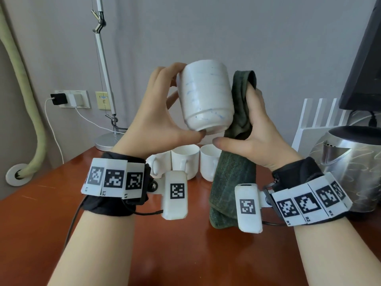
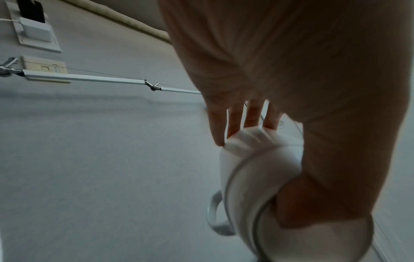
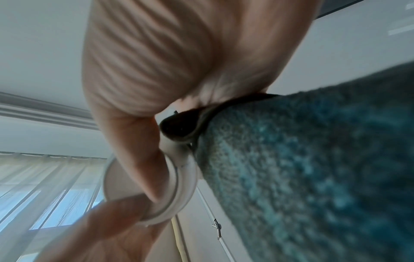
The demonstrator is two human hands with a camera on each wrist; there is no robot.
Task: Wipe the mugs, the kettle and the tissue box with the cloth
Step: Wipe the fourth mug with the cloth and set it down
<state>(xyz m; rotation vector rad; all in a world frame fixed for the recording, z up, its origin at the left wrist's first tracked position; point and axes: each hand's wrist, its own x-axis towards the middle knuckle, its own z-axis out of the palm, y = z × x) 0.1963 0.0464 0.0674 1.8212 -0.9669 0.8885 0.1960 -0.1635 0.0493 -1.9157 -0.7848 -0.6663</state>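
A person is holding a speckled white mug (image 1: pixel 206 96) above the desk (image 1: pixel 144 244), left hand (image 1: pixel 156 112) gripping rim and base, right hand (image 1: pixel 255 137) clutching a green cloth (image 1: pixel 241 112) against its side, likely needing a turn next.

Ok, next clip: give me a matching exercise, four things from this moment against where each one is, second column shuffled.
Things:
1. speckled mug
2. green cloth
3. steel kettle
4. plain white mugs

Places:
A. standing on the table at far right
B. held upside down in the left hand
C. standing on the table below the raised hands
D. gripped by the right hand, hanging down beside the mug

Pairs: 1-B, 2-D, 3-A, 4-C
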